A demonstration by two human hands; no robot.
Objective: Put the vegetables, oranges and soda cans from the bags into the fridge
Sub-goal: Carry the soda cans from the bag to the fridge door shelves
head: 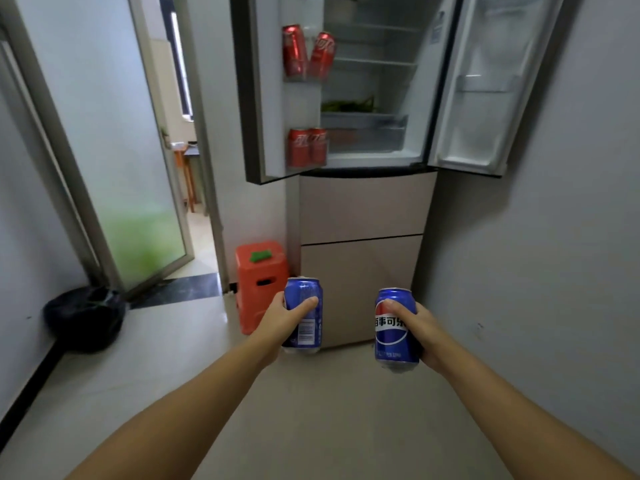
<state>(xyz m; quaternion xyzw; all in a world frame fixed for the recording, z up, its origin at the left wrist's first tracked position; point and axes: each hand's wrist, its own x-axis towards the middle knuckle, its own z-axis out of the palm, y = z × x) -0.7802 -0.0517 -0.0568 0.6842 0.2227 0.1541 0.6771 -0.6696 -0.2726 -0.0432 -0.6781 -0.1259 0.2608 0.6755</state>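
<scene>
My left hand grips an upright blue soda can, and my right hand grips a second blue soda can. Both are held out low in front of the fridge, whose two upper doors stand open. The left door's upper rack holds two red soda cans, one leaning. Two more red cans stand in its lower rack. Green vegetables lie on a shelf inside. The right door's racks look bare.
An orange plastic stool stands left of the fridge base with a green item on top. A black bag sits on the floor by the left wall. A glass door is open to another room. A grey wall runs along the right.
</scene>
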